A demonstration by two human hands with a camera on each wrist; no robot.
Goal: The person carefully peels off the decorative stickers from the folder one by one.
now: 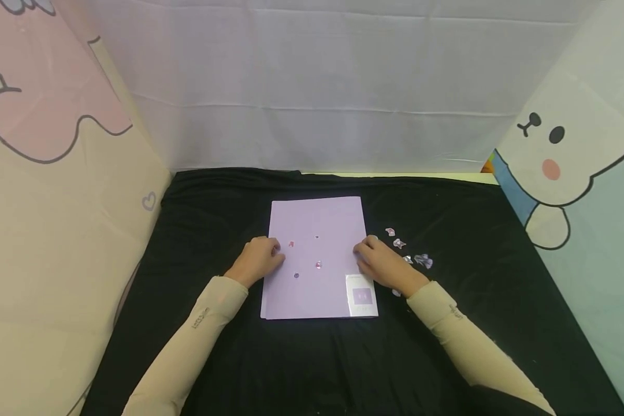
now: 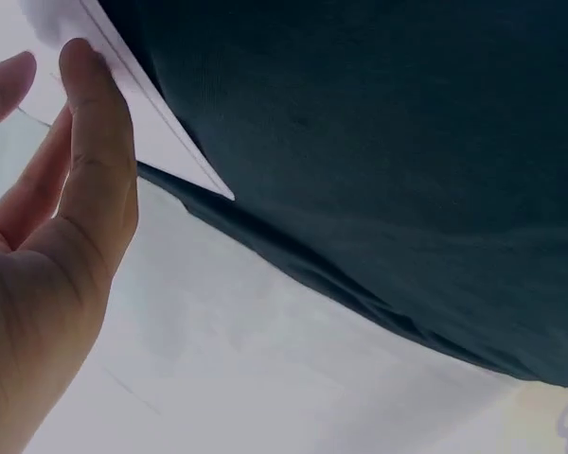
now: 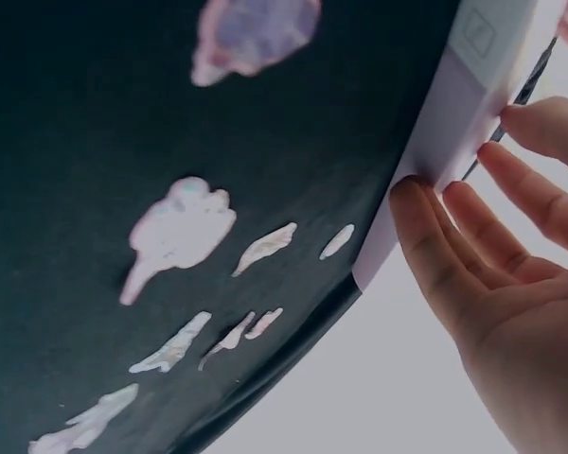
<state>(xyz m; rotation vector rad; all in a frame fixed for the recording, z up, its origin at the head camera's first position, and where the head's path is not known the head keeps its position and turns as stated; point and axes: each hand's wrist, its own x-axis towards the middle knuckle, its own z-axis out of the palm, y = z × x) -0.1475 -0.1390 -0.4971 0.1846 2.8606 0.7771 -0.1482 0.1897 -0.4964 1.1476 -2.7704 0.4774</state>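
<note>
A light purple folder (image 1: 322,216) lies flat on the black cloth, with several small stickers such as a pinkish one (image 1: 319,264) on its face. A pale label (image 1: 361,309) with a purple square fills its lower right corner. My left hand (image 1: 256,261) touches the folder's left edge; in the left wrist view its thumb and fingers (image 2: 97,161) are apart. On the opposite edge rests my right hand (image 1: 387,266), its extended fingers (image 3: 435,241) against the folder's side in the right wrist view. Neither hand is curled round anything.
Loose cut-out stickers (image 1: 399,244) lie on the cloth right of the folder, several more (image 3: 182,227) showing in the right wrist view. Black cloth (image 1: 203,214) covers the table. Printed fabric walls (image 1: 317,86) stand behind and at both sides.
</note>
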